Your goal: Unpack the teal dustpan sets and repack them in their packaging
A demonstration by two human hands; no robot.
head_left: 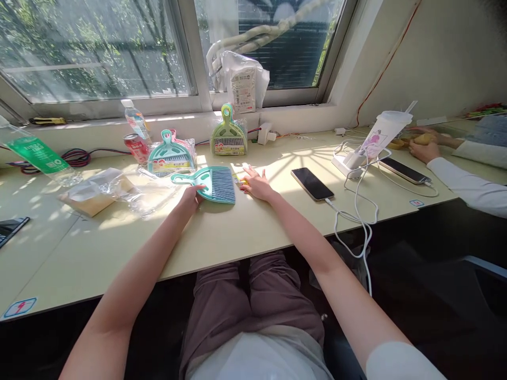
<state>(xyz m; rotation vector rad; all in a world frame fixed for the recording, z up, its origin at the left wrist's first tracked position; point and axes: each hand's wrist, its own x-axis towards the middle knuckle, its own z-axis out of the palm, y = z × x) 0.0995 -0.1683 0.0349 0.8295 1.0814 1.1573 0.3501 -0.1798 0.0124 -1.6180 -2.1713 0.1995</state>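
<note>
A teal hand brush with grey-blue bristles lies flat on the pale desk. My left hand rests on the brush's near left edge, fingers curled over it. Just right of the bristles, my right hand lies on the desk with fingers spread; a small yellow thing shows beside its fingers. Behind the brush stand two packaged dustpan sets, a teal one and a green one.
Clear plastic wrapping lies left of the brush. A black phone with a white cable sits to the right. Bottles and a red can stand at the back left. Another person's hands work at the far right.
</note>
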